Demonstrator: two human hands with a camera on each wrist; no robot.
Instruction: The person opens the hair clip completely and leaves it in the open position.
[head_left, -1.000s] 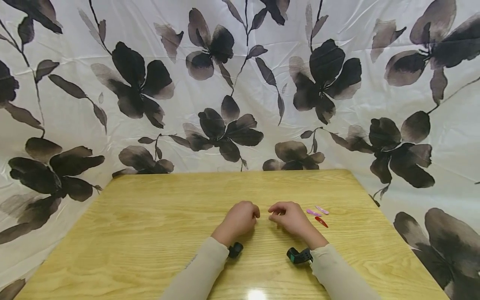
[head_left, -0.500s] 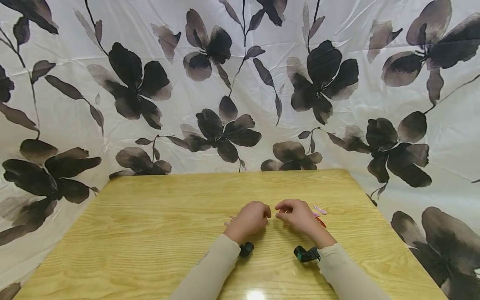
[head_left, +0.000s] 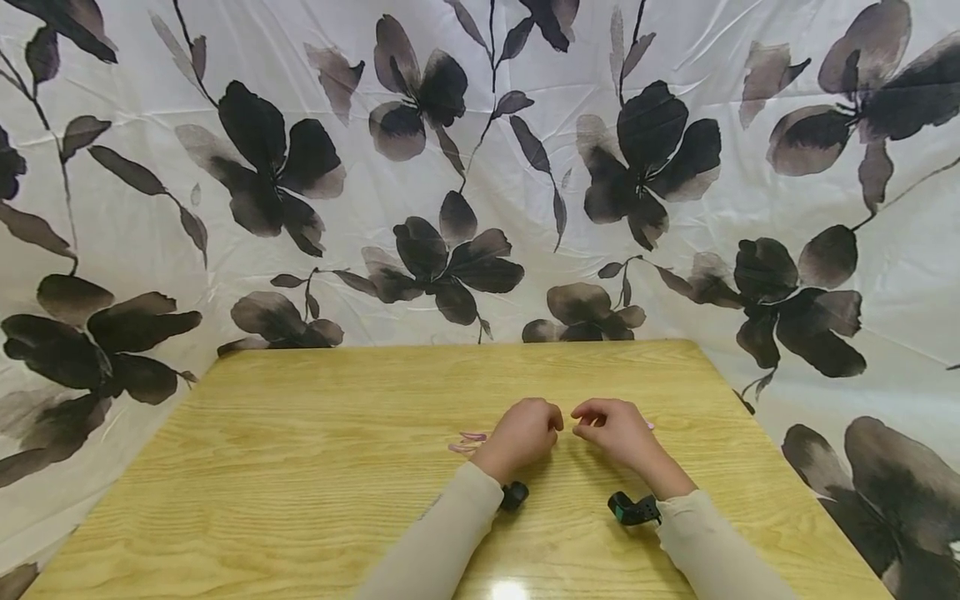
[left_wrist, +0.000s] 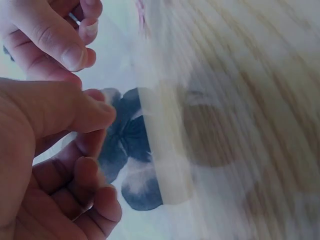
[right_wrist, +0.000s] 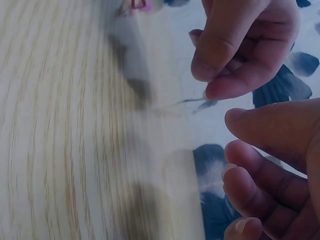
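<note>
My left hand point(head_left: 527, 429) hovers over the middle of the wooden table, fingers loosely bent, nothing visible between them. Facing it across a small gap, my right hand point(head_left: 613, 427) has its thumb and forefinger slightly apart, also with nothing visible in between. Pink hair clips point(head_left: 471, 437) lie on the table left of my left wrist, partly behind it. Past the right hand only the tip of another pink hair clip point(head_left: 650, 426) shows. In the right wrist view a pink clip point(right_wrist: 142, 5) is cut off by the top edge.
The yellow wooden table point(head_left: 315, 467) fills the lower part of the head view. A white curtain point(head_left: 540, 225) with dark flowers hangs behind it and along both sides. Black wrist straps with cameras sit at both wrists.
Both hands have moved right together, keeping their facing pose. The pink clips at left have come into sight, while the red clip and most of the pink ones at right are now hidden.
</note>
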